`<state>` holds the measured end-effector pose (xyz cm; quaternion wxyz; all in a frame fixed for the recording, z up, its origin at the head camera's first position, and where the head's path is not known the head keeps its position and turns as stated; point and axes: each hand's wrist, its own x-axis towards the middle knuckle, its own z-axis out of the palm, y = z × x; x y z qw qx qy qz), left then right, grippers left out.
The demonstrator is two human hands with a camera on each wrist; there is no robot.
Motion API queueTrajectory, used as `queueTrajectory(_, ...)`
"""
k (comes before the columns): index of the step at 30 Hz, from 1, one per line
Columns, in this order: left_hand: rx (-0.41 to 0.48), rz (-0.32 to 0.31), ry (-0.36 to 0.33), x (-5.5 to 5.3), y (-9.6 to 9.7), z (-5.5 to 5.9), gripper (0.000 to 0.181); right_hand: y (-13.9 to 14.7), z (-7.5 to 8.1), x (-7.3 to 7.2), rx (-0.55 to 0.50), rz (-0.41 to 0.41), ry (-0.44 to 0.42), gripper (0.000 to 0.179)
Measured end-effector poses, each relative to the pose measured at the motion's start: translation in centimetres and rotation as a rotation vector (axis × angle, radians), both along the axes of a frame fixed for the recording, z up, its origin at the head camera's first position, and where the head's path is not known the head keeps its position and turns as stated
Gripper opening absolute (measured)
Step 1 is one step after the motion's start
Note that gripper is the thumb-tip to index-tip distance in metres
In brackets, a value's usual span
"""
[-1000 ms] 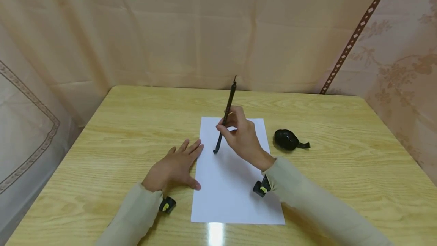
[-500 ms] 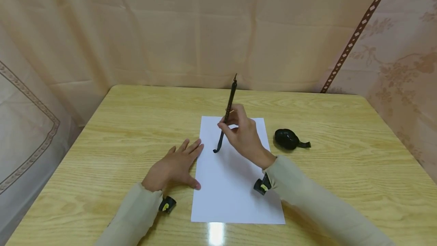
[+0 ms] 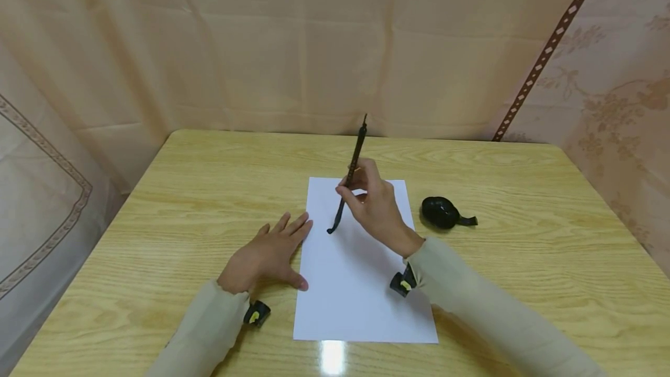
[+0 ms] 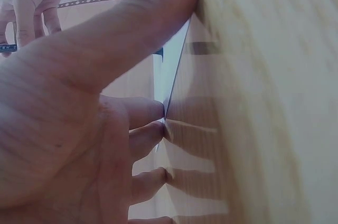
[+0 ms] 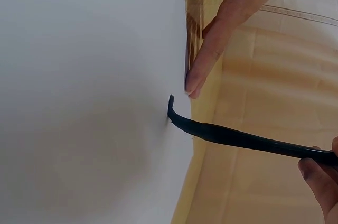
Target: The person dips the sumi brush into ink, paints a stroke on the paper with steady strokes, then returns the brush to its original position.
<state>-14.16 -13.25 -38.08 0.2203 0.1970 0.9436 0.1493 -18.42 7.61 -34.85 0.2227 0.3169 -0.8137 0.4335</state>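
Note:
My right hand (image 3: 374,205) pinches a dark brush (image 3: 356,153) by its handle, the shaft leaning up and away to the right. Its bent black tip (image 5: 177,115) meets the white sheet of paper (image 3: 361,290) near the left edge, in the upper half. A small dark spot shows at the tip in the head view. My left hand (image 3: 269,255) lies with fingers spread along the left edge of the sheet, thumb and fingertips touching it. In the left wrist view the thumb (image 4: 132,23) and the fingertips press down at the paper's edge.
A glossy black ink holder (image 3: 439,213) with a short stem-like end stands on the wooden table (image 3: 523,237) right of the paper. Beige curtains (image 3: 262,45) hang behind the table's far edge. Small black wrist cameras (image 3: 256,313) sit below both cuffs.
The upper end of the brush has tilted slightly to the right with my right hand, while its tip stays at nearly the same spot. My left hand has not moved.

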Motion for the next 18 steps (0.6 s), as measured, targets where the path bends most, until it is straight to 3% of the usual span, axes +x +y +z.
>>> queueTrajectory(18, -0.003, -0.003, -0.002, 0.05, 0.13, 0.19, 0.114, 0.80, -0.33, 0.28, -0.010, 0.020, 0.011, 0.044)
